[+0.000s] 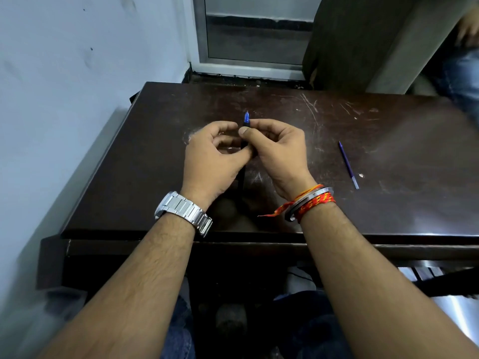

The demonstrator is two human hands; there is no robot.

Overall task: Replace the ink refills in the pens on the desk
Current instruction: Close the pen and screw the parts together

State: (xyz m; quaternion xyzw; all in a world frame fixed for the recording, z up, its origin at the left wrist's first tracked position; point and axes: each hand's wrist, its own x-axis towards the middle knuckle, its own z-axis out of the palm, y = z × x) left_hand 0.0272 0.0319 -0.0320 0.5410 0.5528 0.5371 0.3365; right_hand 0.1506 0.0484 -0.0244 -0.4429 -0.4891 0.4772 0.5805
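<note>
Item one: a dark pen, held up off the desk between both hands near the middle of the desktop, its blue tip pointing away from the person and its black barrel running back down between the palms. Left hand: fingers curled inward, thumb and forefinger closed on the pen from the left side; a silver metal watch on the wrist. Right hand: thumb and fingertips pinched on the upper barrel just below the blue tip; on the wrist a steel bangle and red-and-yellow thread bands. Item two: a loose refill, thin and purple-blue with a pale end, lying flat on the desk well to the right of the hands, slanting from far-left to near-right, touched by nothing. Desk: dark brown, glossy, scratched and scuffed on top, set against a pale wall on the left. Beyond the far edge, a metal-framed door. At the far right corner, a second person's hand and jeans, blurred.
</note>
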